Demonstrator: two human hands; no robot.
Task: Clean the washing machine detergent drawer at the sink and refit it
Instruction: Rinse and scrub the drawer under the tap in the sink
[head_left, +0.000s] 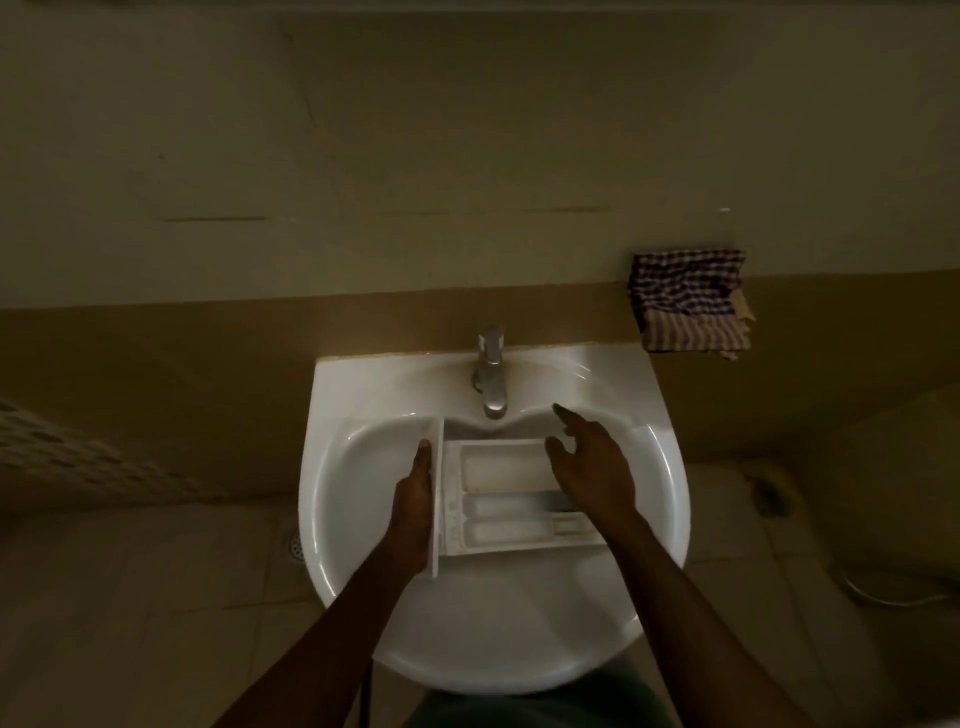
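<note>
The white detergent drawer (498, 493) lies across the basin of the white sink (363, 571), compartments facing up, its front panel to the left. My left hand (413, 499) grips that front panel along its outer face. My right hand (592, 462) hovers over the drawer's right end with fingers spread and relaxed, the index finger stretched toward the sink's back rim. It holds nothing. The steel tap (490, 374) stands at the back of the sink, its spout just above the drawer's far edge. No water stream is visible.
A checked cloth (688, 304) hangs on the wall ledge to the right of the sink. A floor drain (295, 545) lies on the tiles to the left. A pale hose or cable (883, 597) lies on the floor at the right. The room is dim.
</note>
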